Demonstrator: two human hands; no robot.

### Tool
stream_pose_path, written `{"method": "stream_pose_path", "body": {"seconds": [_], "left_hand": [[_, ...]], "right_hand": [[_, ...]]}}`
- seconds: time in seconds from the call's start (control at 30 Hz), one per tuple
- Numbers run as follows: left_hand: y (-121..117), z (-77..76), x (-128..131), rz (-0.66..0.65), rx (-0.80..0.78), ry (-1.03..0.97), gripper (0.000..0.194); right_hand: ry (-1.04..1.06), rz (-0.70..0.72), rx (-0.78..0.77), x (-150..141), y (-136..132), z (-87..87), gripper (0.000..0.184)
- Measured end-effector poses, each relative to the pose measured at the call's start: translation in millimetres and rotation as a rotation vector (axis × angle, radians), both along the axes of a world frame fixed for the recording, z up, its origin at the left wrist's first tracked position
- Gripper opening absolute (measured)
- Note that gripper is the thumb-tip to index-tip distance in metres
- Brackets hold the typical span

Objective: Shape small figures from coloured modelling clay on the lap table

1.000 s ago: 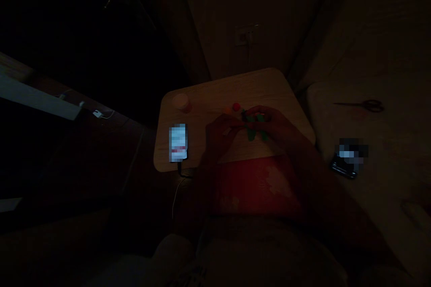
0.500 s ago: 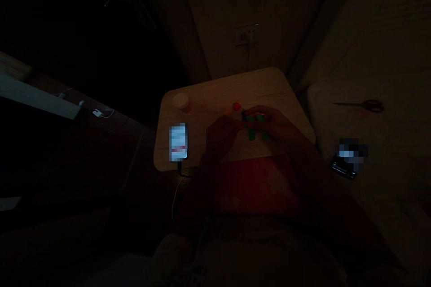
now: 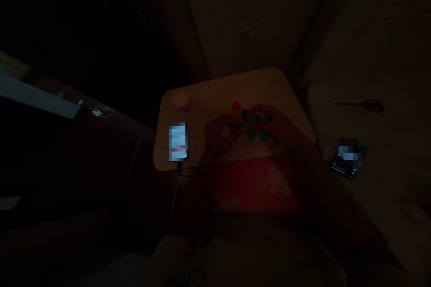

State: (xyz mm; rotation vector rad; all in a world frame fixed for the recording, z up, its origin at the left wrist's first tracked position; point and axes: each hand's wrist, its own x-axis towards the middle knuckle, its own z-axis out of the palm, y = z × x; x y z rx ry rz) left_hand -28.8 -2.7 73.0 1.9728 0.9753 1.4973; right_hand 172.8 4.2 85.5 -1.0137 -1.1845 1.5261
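A green piece with several flat lobes (image 3: 251, 134) is held above the table, and the dim light hides what it is made of. My right hand (image 3: 278, 126) is closed around its right side, with green showing between the fingers. From the left, my left hand (image 3: 218, 133) pinches at the piece's left edge, thumb and fingertips together and a gap inside their curve. Just beyond the fingers lie a small red ball-like thing (image 3: 236, 106) and a faint orange thing (image 3: 228, 109).
The small wooden table (image 3: 208, 94) bears a pale round tub (image 3: 181, 101) and a lit phone (image 3: 178, 142) with a cable. On the pale surface at right are scissors (image 3: 365, 106) and a dark device with a lit screen (image 3: 346, 161). A wall socket (image 3: 247, 34) is behind.
My left hand's fingers have curved more, opening a gap between thumb and forefinger, while their tips stay at the green piece. My right hand has barely moved. The picture is slightly darker.
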Motion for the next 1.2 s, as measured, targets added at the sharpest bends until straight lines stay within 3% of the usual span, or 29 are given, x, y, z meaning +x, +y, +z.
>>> {"method": "stream_pose_path", "body": {"seconds": [0.37, 0.67, 0.83, 1.2], "left_hand": [[2, 0.3, 6, -0.075, -0.070, -0.129, 0.014], [3, -1.2, 7, -0.097, -0.166, -0.181, 0.021], [4, -5.6, 10, -0.078, -0.205, -0.225, 0.026], [6, -7.9, 8, -0.065, -0.093, -0.120, 0.021]], "right_hand": [[-0.152, -0.061, 0.071, -2, -4, 8.1, 0.041], [-0.199, -0.047, 0.045, -3, -2, 7.3, 0.048], [-0.109, -0.058, 0.057, -1, -1, 4.2, 0.044], [-0.085, -0.007, 0.022, 2, -1, 5.3, 0.045]]}}
